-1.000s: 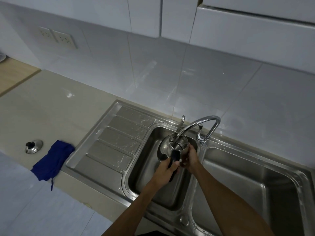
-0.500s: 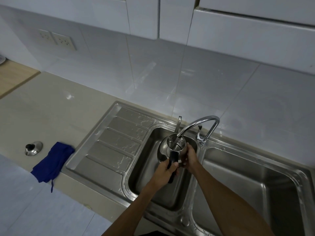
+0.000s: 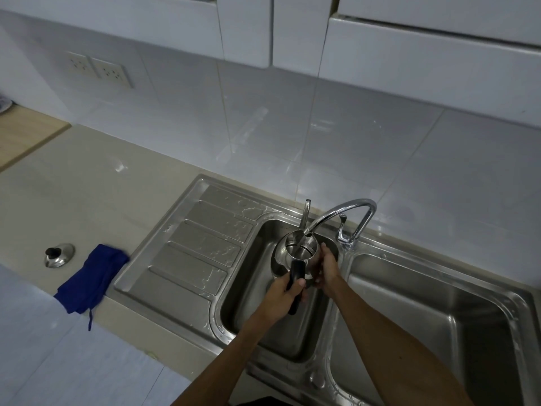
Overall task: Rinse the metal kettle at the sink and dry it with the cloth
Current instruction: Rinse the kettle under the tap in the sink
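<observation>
The lidless metal kettle (image 3: 298,249) hangs over the left basin of the steel sink (image 3: 295,335), its open top right under the mouth of the curved tap (image 3: 345,210). My left hand (image 3: 285,294) is closed around the kettle's black handle. My right hand (image 3: 328,266) presses against the kettle's right side. The spout points away from me toward the wall. On the counter to the left lies the blue cloth (image 3: 92,276), and the kettle's lid (image 3: 59,254) rests beside it.
A ribbed, wet drainboard (image 3: 199,244) lies left of the basin. The right basin (image 3: 433,323) holds nothing. The tap lever (image 3: 342,230) stands by the tap base. White wall cabinets (image 3: 292,24) hang above, and a wooden board (image 3: 20,133) sits far left.
The hands and kettle stay in nearly the same spot under the tap. The spout has tipped slightly more upright; my grip is the same.
</observation>
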Demonstrator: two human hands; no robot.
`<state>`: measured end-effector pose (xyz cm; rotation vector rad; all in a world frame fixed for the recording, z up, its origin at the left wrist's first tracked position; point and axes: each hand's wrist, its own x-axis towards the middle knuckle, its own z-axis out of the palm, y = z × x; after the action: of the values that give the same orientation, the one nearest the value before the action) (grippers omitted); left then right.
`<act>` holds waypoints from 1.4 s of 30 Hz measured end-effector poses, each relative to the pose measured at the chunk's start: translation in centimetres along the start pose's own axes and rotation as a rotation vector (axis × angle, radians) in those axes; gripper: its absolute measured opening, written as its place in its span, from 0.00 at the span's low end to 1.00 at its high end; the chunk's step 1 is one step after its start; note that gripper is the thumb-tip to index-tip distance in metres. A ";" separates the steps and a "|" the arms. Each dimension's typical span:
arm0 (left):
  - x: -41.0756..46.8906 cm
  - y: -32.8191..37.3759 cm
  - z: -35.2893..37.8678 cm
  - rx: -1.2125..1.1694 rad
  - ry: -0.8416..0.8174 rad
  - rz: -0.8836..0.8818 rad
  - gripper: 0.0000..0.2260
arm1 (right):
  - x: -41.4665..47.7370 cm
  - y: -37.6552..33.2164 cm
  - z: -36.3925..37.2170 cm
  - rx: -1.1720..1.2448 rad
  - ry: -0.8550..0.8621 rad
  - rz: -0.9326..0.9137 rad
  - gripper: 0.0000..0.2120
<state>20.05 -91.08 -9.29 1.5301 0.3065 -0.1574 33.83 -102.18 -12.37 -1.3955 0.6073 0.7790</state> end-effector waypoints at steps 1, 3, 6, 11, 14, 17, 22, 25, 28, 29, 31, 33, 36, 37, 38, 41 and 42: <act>0.0 0.0 -0.1 -0.003 -0.003 -0.002 0.09 | 0.0 -0.1 0.1 0.002 -0.002 -0.002 0.29; -0.1 0.2 -0.2 -0.008 -0.008 -0.008 0.09 | 0.2 0.0 0.1 -0.013 -0.002 -0.007 0.33; 0.0 0.3 -0.2 0.004 -0.008 -0.021 0.08 | 0.5 0.2 -0.1 -0.026 0.008 -0.015 0.36; -0.2 0.7 0.0 0.029 0.001 -0.012 0.08 | 0.6 0.1 -0.1 -0.012 0.019 -0.014 0.37; -0.2 0.8 0.1 0.021 -0.002 -0.018 0.08 | -0.1 -0.3 0.0 -0.002 0.016 -0.029 0.33; 0.0 0.7 0.0 0.030 0.007 -0.027 0.09 | -0.1 -0.3 0.0 0.012 0.009 -0.028 0.31; -0.1 0.8 0.1 0.027 0.010 -0.017 0.08 | 0.6 0.0 -0.3 0.007 0.018 -0.032 0.35; 0.0 0.6 0.1 0.017 0.008 -0.018 0.08 | 0.2 -0.2 -0.2 0.002 0.008 -0.039 0.35; 0.0 0.4 0.1 0.008 0.011 -0.027 0.08 | -0.3 -0.4 0.0 -0.002 -0.005 -0.049 0.30; 0.1 0.4 0.1 0.007 0.009 -0.031 0.08 | -0.3 -0.5 0.1 -0.006 -0.008 -0.053 0.30; 0.0 0.4 0.1 0.006 0.006 -0.033 0.09 | -0.2 -0.4 0.0 -0.020 -0.008 -0.061 0.31; 0.0 0.4 0.0 0.007 -0.001 -0.034 0.09 | 0.3 -0.3 -0.1 -0.028 -0.005 -0.070 0.31; 0.0 0.2 -0.1 0.003 -0.010 -0.033 0.09 | 0.1 -0.3 0.1 -0.046 -0.008 -0.064 0.28; 0.0 0.2 -0.1 0.001 -0.008 -0.031 0.09 | 0.1 -0.3 0.0 -0.047 -0.012 -0.060 0.27; 0.0 0.1 -0.2 -0.004 -0.006 -0.027 0.09 | 0.2 -0.2 0.0 -0.046 -0.013 -0.062 0.27; 0.1 0.1 -0.2 -0.016 -0.001 -0.024 0.10 | 0.1 -0.3 0.0 -0.059 -0.020 -0.061 0.26; 0.0 0.1 -0.2 -0.020 0.000 -0.026 0.10 | 0.0 -0.4 0.0 -0.060 -0.017 -0.061 0.24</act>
<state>20.08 -90.87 -9.24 1.5066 0.3270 -0.1749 34.15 -102.18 -12.14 -1.4540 0.5292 0.7646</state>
